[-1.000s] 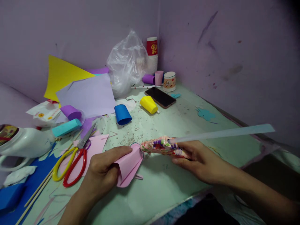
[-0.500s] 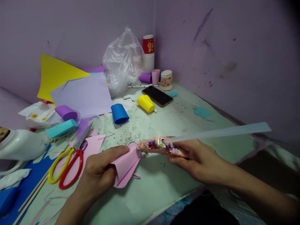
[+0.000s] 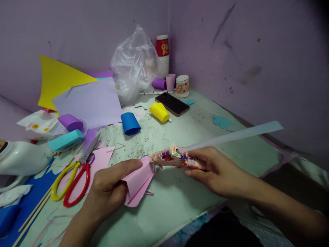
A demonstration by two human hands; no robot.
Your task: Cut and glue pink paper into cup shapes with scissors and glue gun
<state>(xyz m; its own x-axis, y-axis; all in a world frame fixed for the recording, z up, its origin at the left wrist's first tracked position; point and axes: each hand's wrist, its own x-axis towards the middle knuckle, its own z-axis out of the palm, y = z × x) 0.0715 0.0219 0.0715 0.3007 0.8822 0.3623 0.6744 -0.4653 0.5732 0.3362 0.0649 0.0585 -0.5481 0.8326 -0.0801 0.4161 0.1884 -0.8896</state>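
My left hand (image 3: 110, 187) is closed on a folded pink paper piece (image 3: 138, 181), pressing it on the pale green table (image 3: 180, 202). My right hand (image 3: 214, 169) grips a floral-patterned glue gun (image 3: 172, 157) whose tip touches the top edge of the pink piece. A long translucent glue stick (image 3: 231, 136) sticks out of the gun's back toward the right wall.
Red and yellow scissors (image 3: 74, 178) lie on pink paper left of my left hand. Blue (image 3: 130, 123), yellow (image 3: 159, 112) and purple (image 3: 70, 122) paper cups, a phone (image 3: 172, 103), coloured sheets (image 3: 87, 101), a plastic bag (image 3: 133, 67) and stacked cups (image 3: 162, 56) crowd the back. Wooden skewers (image 3: 36, 212) lie at left.
The glue gun's back end and its stick have tilted slightly upward. My left hand and the pink piece have stayed in place.
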